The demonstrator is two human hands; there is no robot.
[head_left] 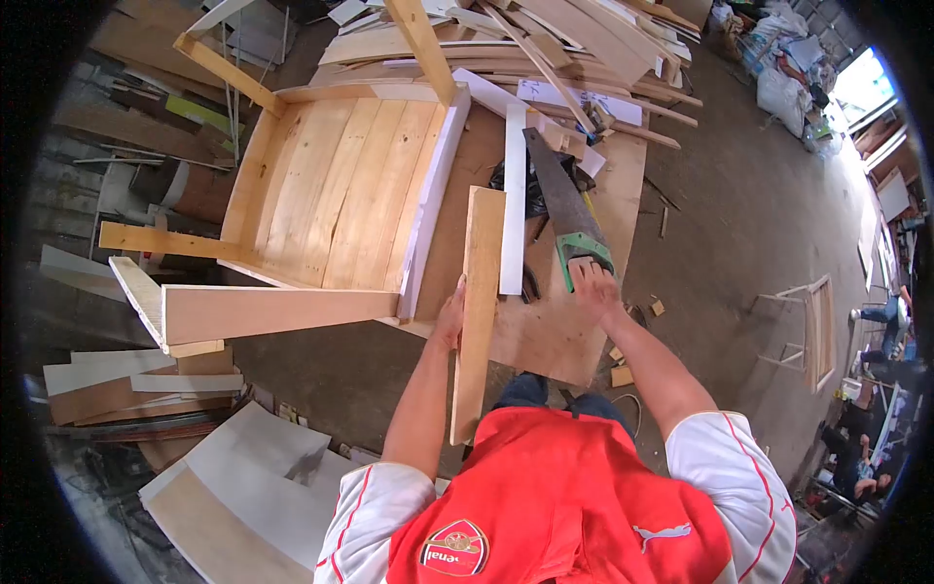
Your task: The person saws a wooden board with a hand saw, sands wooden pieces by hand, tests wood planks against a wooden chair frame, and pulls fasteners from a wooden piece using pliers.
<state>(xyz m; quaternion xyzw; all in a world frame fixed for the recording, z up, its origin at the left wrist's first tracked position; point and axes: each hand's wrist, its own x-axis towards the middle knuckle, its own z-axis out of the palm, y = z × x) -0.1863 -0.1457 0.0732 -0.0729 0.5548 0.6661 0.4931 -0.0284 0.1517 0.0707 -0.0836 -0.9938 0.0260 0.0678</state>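
Brown sheet wood is forming the surface (550, 343), a plank-bottomed wooden frame (331, 185) sitting at its left. A wooden board (479, 282) is jutting past the near edge, perhaps touching the surface. Right of it a handsaw (557, 180) is pointing away, and a white strip (513, 214) is lying between them. The left hand (450, 317) is clamping its grip on the board, the right hand (594, 287) on the handsaw's handle.
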